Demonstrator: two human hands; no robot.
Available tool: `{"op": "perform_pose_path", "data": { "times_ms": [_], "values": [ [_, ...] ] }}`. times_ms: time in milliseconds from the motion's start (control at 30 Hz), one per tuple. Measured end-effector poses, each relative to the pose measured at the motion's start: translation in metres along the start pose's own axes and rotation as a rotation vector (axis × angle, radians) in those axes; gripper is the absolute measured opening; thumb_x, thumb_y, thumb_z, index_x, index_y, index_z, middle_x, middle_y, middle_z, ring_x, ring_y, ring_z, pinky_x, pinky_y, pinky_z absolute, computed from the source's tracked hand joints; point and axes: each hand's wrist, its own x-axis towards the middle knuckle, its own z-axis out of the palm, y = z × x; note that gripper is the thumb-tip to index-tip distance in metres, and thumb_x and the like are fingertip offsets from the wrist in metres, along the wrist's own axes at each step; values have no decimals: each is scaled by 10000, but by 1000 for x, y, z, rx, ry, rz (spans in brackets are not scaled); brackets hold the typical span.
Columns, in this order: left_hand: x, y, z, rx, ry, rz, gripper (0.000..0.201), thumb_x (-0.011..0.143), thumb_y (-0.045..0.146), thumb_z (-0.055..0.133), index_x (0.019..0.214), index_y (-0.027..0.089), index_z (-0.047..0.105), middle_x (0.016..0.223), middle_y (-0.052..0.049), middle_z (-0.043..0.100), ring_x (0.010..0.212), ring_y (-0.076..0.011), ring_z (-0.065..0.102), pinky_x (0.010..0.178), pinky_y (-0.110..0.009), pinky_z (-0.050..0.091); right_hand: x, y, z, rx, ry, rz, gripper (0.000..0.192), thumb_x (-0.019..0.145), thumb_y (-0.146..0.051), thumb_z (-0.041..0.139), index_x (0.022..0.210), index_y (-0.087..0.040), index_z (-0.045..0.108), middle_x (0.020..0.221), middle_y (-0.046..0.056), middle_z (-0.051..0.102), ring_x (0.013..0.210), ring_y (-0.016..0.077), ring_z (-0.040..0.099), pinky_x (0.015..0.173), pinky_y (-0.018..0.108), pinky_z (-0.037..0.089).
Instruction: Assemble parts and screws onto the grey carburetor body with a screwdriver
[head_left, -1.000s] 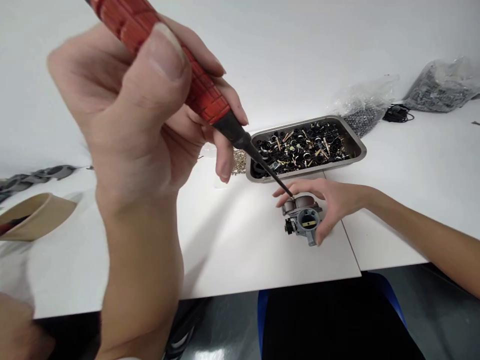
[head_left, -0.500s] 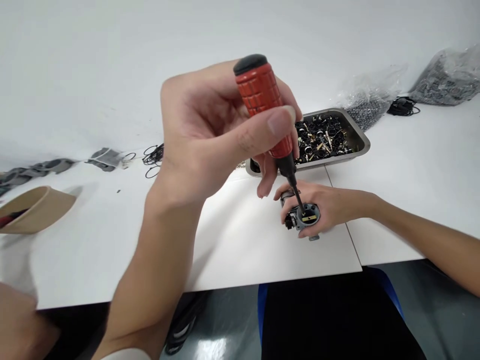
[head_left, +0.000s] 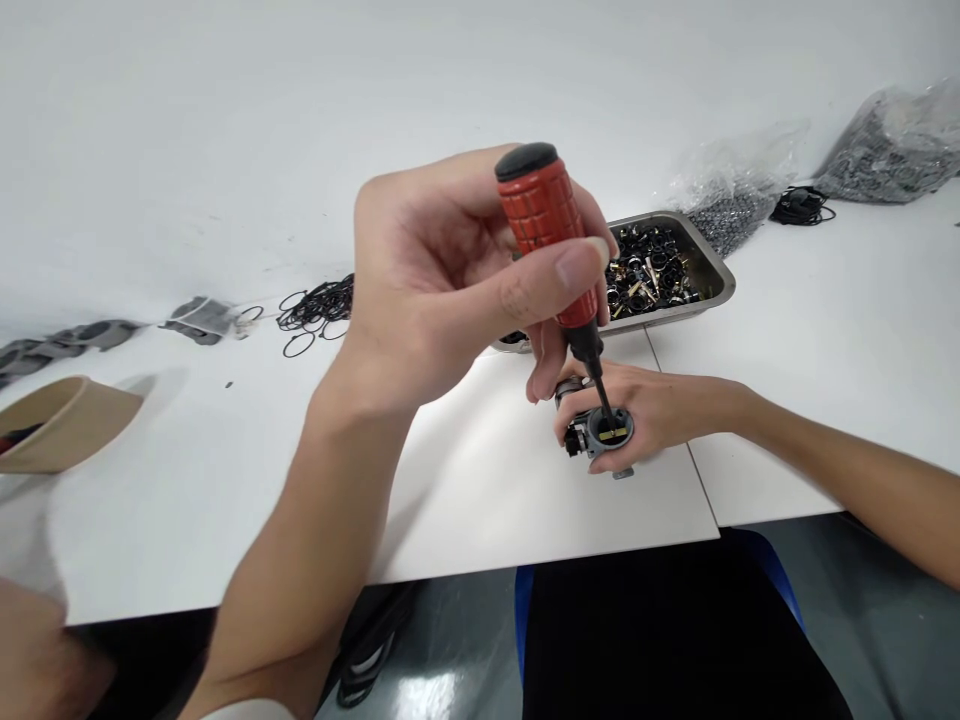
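My left hand is closed around the red, black-capped handle of a screwdriver, its thumb pressed along the near side. The dark shaft points down and to the right. Its tip reaches into the round opening of a grey metal carburettor body, at a brass-coloured strip inside; whether tip and strip touch is too small to tell. From the right, my right hand wraps around the carburettor body, thumb on the near side, and steadies it low over the white table. My fingers cover part of the body.
Behind my hands a metal tray holds many black and brass-coloured parts. Plastic bags and black cords lie back right. Black rings, grey metal pieces and a tan container are leftward. A chair stands in front.
My left hand and the screwdriver have shifted slightly right and down in the picture. The tip now appears nearer the strip's middle. My right hand keeps its hold on the carburettor body.
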Motion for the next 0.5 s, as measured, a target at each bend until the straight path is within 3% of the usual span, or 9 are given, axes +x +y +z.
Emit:
{"op": "perform_pose_path", "data": {
  "times_ms": [67,133,267,333,433,500],
  "values": [
    [-3,6,3,19,29,-101,115,912,178,682,929,235,782,862,-89,698,583,-223,692,322,-332,544,1,-1,-1,4,-2,5,276,828,-305,779,1090,-276,697,1347,65,497,1199,247,517,1086,443,472],
    [-3,7,5,-1,26,-89,104,893,173,705,909,229,792,857,-98,701,550,-217,674,310,-337,537,1,-2,-1,5,2,14,272,822,-300,782,1081,-282,700,1339,60,501,1203,249,515,1093,443,469],
    [5,-7,-1,-79,-63,98,102,840,195,781,907,257,827,851,-79,715,480,-189,649,275,-308,514,0,-3,-1,9,10,19,285,809,-272,794,1080,-280,707,1353,59,501,1229,251,514,1107,432,462],
    [10,-15,-8,-68,-113,240,240,780,242,850,1019,267,834,813,-73,716,441,-187,637,239,-270,461,0,-2,-1,14,7,15,287,810,-268,797,1082,-276,707,1379,62,494,1263,258,506,1116,430,457],
    [16,-18,-17,33,-151,386,470,766,254,847,1231,252,775,971,-112,725,613,-272,738,251,-246,462,-1,-1,0,21,3,20,288,810,-271,803,1082,-272,708,1401,63,490,1278,264,512,1118,430,456],
    [17,-14,-20,72,-173,391,416,816,234,778,1231,251,771,1116,-128,711,706,-293,764,287,-254,497,-2,-1,0,23,3,24,293,808,-276,809,1084,-269,708,1404,63,492,1272,265,521,1115,430,458]
  ]
}}
